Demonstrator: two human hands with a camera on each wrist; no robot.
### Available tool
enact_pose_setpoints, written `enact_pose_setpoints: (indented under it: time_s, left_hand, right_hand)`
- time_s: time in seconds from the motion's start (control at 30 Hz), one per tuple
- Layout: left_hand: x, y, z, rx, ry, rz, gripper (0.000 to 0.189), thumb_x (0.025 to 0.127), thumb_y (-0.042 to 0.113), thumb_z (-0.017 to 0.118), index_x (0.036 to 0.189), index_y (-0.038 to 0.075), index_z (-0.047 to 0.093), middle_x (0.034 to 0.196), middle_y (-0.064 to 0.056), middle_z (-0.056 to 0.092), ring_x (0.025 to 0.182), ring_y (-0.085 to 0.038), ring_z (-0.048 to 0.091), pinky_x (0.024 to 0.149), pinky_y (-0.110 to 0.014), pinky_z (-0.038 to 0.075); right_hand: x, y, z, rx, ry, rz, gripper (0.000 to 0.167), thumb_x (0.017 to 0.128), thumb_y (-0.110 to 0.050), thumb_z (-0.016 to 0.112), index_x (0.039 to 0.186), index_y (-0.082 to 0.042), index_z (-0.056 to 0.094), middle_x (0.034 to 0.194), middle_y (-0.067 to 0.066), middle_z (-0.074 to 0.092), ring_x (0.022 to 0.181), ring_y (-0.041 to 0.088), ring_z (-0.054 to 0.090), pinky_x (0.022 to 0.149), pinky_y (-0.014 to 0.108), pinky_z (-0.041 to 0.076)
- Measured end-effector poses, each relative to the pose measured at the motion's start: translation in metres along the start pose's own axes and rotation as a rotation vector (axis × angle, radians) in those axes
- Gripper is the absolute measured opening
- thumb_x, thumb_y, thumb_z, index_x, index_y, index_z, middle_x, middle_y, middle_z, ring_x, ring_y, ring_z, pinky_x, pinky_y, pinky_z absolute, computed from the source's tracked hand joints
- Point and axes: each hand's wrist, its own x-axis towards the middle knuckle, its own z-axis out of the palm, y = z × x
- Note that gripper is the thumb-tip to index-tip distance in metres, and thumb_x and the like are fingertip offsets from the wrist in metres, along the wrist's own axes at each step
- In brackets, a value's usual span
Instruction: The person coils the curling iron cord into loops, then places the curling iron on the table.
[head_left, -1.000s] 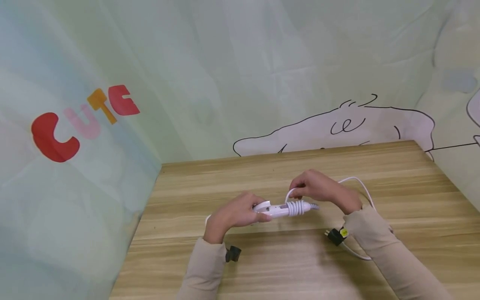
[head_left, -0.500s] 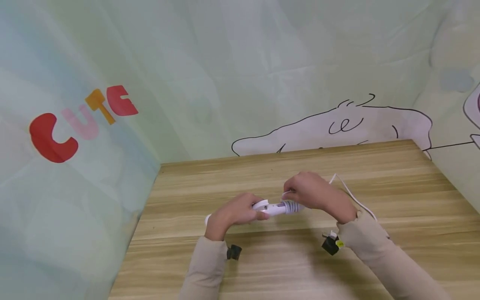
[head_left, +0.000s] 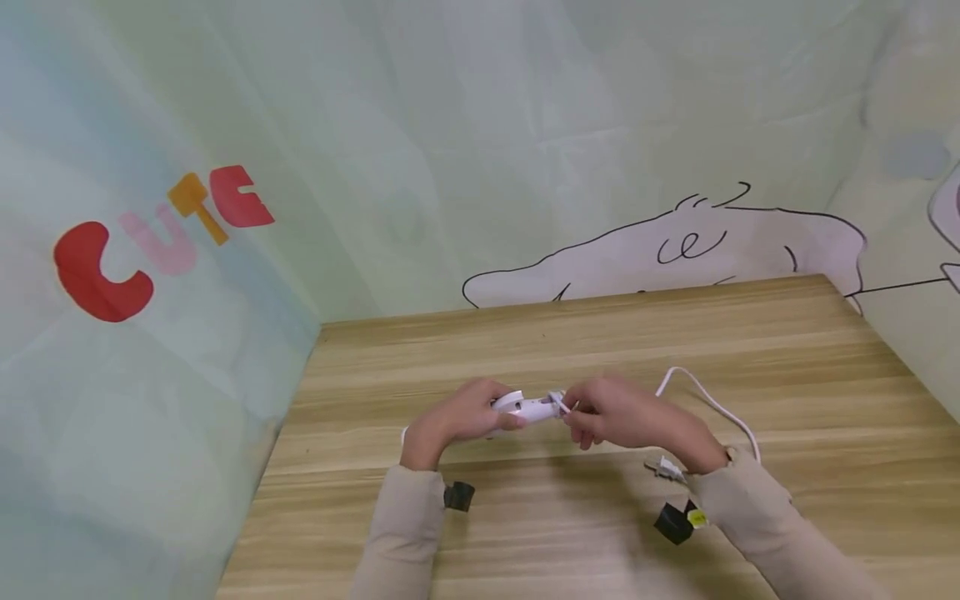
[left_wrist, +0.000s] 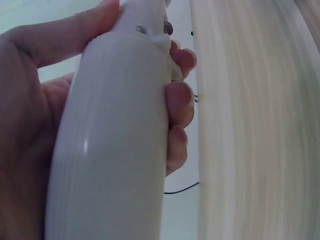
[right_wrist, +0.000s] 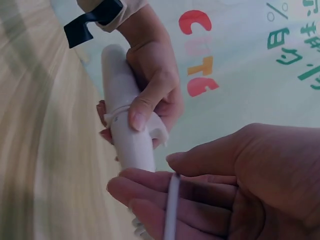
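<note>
Wood-grain tabletop below, a white appliance extends between the hands.

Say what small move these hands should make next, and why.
Probably the right hand should carry the white cord once more around the white appliance. The cord lies between its thumb and fingers, some is already wound near the appliance's end, partly hidden, and a loose length trails beyond that hand. The left hand grips the appliance, so it could steady it.

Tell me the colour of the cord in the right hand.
White; the cord shows best in the right wrist view.
</note>
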Motion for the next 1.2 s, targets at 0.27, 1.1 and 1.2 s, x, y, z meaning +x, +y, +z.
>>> enact_pose_setpoints:
  time_s: [0.27,1.1,1.2]
  left_hand:
    - [0.0,-0.01,-0.002,-0.005,-0.001,0.0,0.021,0.086,0.033,0.066,0.088,0.012,0.065,0.075,0.001,0.06,0.065,-0.013,0.052,0.059,-0.029,0.044]
    - [-0.011,0.008,-0.012,-0.045,0.02,0.04,0.023,0.086,0.036,0.065,0.094,0.014,0.068,0.082,0.002,0.064,0.07,-0.013,0.056,0.062,-0.029,0.046]
    - [-0.012,0.011,-0.013,-0.044,0.019,0.056,0.022,0.086,0.035,0.065,0.093,0.014,0.068,0.081,0.002,0.063,0.069,-0.013,0.055,0.061,-0.029,0.046]
  right_hand:
    - [0.0,0.023,0.02,0.05,-0.05,-0.159,0.009,0.094,-0.003,0.054,0.093,0.0,0.063,0.086,0.008,0.069,0.079,0.012,0.064,0.069,0.026,0.054]
    - [0.025,0.088,0.047,0.373,0.145,-0.101,0.029,0.095,-0.015,0.057,0.116,0.005,0.06,0.099,0.017,0.071,0.09,0.022,0.069,0.078,0.036,0.055]
    - [0.023,0.089,0.038,0.299,0.154,-0.081,0.029,0.094,-0.016,0.059,0.118,0.0,0.062,0.1,0.013,0.072,0.091,0.018,0.069,0.08,0.033,0.054]
